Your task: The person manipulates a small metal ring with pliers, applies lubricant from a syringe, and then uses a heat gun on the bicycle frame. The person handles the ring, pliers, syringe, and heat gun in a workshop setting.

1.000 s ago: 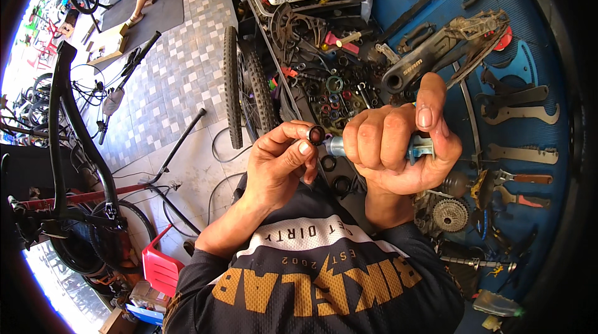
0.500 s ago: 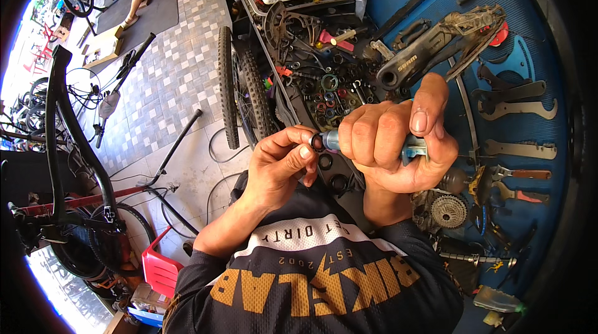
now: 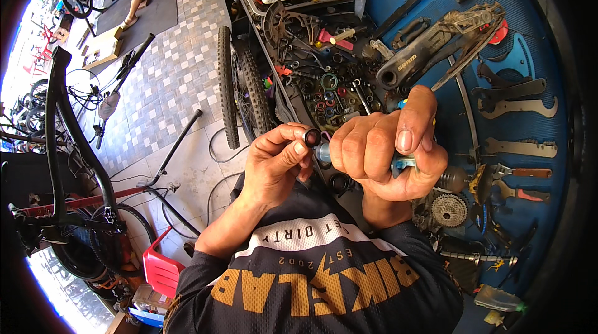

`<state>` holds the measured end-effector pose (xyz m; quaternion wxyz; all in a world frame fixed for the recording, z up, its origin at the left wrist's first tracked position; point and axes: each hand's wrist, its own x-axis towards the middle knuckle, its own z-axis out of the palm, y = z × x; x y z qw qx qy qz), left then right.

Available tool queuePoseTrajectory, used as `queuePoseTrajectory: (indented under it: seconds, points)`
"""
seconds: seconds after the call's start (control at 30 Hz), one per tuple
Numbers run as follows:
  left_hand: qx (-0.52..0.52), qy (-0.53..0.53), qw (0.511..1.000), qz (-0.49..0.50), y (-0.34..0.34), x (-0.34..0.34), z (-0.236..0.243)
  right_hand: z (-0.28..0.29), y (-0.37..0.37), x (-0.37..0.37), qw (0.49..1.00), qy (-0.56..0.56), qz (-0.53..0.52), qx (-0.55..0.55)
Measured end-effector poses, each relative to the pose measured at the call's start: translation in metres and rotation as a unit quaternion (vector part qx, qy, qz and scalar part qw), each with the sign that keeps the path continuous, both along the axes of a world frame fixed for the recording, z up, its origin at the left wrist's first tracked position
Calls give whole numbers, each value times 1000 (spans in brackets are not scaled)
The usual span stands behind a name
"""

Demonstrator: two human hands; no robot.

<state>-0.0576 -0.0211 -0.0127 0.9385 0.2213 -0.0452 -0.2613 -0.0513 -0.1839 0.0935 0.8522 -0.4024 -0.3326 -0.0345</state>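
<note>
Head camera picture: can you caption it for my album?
Left hand pinches a small dark round ring; right hand grips a translucent blue plastic syringe.

The right hand point(image 3: 387, 148) and its syringe point(image 3: 322, 152) have shifted slightly leftward

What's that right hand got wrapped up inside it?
The right hand grips a bluish, syringe-like tube. Its front end sticks out toward the left hand, and part of its back end shows; the grip hides the middle.

Ring point(image 3: 317, 139): small, dark, tilted, hole visible. Syringe point(image 3: 322, 152): translucent blue, sideways, mostly hidden, front end beside ring.
</note>
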Motion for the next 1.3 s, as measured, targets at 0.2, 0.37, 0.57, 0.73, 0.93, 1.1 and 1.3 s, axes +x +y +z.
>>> queuePoseTrajectory:
  seconds: [0.2, 0.37, 0.57, 0.73, 0.93, 1.1, 1.3]
  points:
    - [4, 8, 1000, -9, 1, -1, 1, -5, -6, 1, 1000, 3, 7, 5]
    - [-88, 56, 990, -92, 8, 6, -10, -10, -17, 9, 1000, -14, -1, 18]
    - [-44, 67, 997, -22, 29, 13, -38, -45, -42, 2, 968, 9, -204, -148]
    - [17, 93, 994, 46, 55, 15, -63, -106, -88, -15, 745, 68, -324, -579]
    - [89, 41, 992, 74, 67, 14, -84, -189, -124, -47, 526, 233, -285, -767]
    - [154, 46, 984, 82, 60, 14, -93, -209, -133, -66, 419, 277, -260, -824]
    - [190, 54, 977, 79, 50, 16, -97, -201, -125, -53, 500, 246, -350, -753]
